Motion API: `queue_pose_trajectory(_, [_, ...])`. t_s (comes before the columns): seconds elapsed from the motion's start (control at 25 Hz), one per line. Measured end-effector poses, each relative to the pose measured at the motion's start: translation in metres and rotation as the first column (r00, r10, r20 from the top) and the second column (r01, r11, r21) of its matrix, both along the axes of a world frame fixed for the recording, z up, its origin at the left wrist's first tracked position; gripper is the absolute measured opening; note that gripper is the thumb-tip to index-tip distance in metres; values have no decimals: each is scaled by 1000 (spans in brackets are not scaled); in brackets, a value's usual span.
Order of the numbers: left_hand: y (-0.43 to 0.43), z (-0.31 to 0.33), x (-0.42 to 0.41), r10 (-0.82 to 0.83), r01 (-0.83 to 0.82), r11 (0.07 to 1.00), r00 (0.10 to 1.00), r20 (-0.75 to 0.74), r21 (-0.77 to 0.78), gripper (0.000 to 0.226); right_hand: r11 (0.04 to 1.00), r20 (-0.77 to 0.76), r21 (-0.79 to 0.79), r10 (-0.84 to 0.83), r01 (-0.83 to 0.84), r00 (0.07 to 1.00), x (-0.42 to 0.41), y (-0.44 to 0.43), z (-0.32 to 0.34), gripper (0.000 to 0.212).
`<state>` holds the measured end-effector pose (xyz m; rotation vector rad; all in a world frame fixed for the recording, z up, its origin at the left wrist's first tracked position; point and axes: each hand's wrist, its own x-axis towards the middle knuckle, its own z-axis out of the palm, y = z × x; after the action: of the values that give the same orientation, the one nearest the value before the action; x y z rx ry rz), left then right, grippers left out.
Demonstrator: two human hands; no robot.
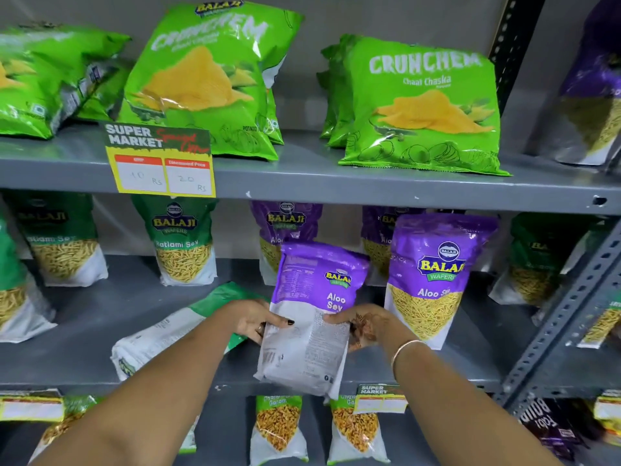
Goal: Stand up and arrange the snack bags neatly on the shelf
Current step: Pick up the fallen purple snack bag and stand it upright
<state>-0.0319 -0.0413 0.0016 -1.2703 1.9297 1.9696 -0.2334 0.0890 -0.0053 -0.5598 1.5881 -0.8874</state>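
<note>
Grey metal shelf (336, 183) (snack bags (423, 105) above)

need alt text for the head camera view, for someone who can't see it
Two bare hands, left hand and right hand, grip a purple Aloo Sev bag by its sides, back panel facing the camera, at the front edge of the grey middle shelf. A green bag lies flat to its left; another purple bag stands upright to its right. Green Crunchem bags fill the shelf above.
</note>
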Motion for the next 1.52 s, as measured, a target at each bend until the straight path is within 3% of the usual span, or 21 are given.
queue_pose_trajectory(0.08, [-4, 9, 0, 13, -16, 997, 999, -39, -72, 23, 998, -60, -62, -4, 0, 998, 1, -10, 12, 11])
queue_pose_trajectory(0.24, [-8, 14, -9, 112, -158, 950, 977, -180, -268, 40, 942, -186, -333, -118, 51, 975, 4, -29, 22, 23])
queue_pose_trajectory(0.4, [-11, -5, -23, 253, -392, 804, 906, -338, -447, 49, 827, -288, -557, -273, 72, 918, 5, -44, 11, 65])
queue_pose_trajectory(0.52, [-12, -15, -27, 261, -429, 810, 874, -410, -399, 53, 828, -320, -553, -316, 94, 893, -9, -53, -13, 78])
queue_pose_trajectory(0.6, [-11, -11, -23, 164, -307, 882, 912, -376, -358, 50, 861, -356, -491, -341, 137, 870, -20, -59, -30, 111])
queue_pose_trajectory(0.68, [-12, -7, -15, 33, -126, 942, 957, -289, -311, 41, 905, -371, -373, -348, 205, 861, -9, -50, -21, 125])
queue_pose_trajectory(0.72, [-15, -6, -10, 7, -80, 960, 966, -259, -269, 37, 930, -351, -287, -325, 230, 878, -2, -45, -17, 116])
queue_pose_trajectory(0.8, [-21, -5, -2, 22, -72, 974, 974, -227, -214, 37, 951, -283, -191, -291, 243, 914, 5, -42, -18, 80])
queue_pose_trajectory(0.88, [-24, -6, 0, 21, -74, 960, 981, -194, -270, 28, 955, -277, -211, -265, 210, 924, 4, -43, -21, 38])
queue_pose_trajectory(0.96, [-23, -6, -4, 42, -115, 925, 978, -203, -361, 23, 973, -350, -211, -159, 88, 923, 7, -39, -14, 15])
queue_pose_trajectory(1.0, [-23, -5, -8, 53, -138, 903, 975, -214, -407, 39, 982, -405, -187, -75, -3, 911, 6, -36, -12, 26])
queue_pose_trajectory(1.08, [-23, -5, -18, 54, -139, 881, 979, -196, -452, 82, 975, -492, -105, 120, -196, 862, 6, -30, -11, 72])
queue_pose_trajectory(1.16, [-17, -2, -26, 9, -103, 891, 978, -209, -442, 96, 950, -505, -72, 229, -305, 832, 13, -25, -10, 97])
queue_pose_trajectory(1.24, [-10, -3, -34, -18, -89, 923, 962, -274, -375, 92, 948, -496, -139, 184, -287, 848, 20, -23, -13, 83])
queue_pose_trajectory(1.36, [-5, -6, -38, 7, -114, 943, 946, -325, -311, 98, 955, -459, -220, 81, -201, 885, 17, -23, -19, 87])
queue_pose_trajectory(1.44, [-12, -7, -35, 15, -109, 954, 947, -322, -279, 114, 943, -407, -275, 62, -187, 911, 9, -22, -19, 89])
queue_pose_trajectory(1.52, [-19, -4, -28, -21, -52, 963, 964, -265, -265, 115, 931, -396, -302, 74, -206, 915, 1, -19, -13, 73])
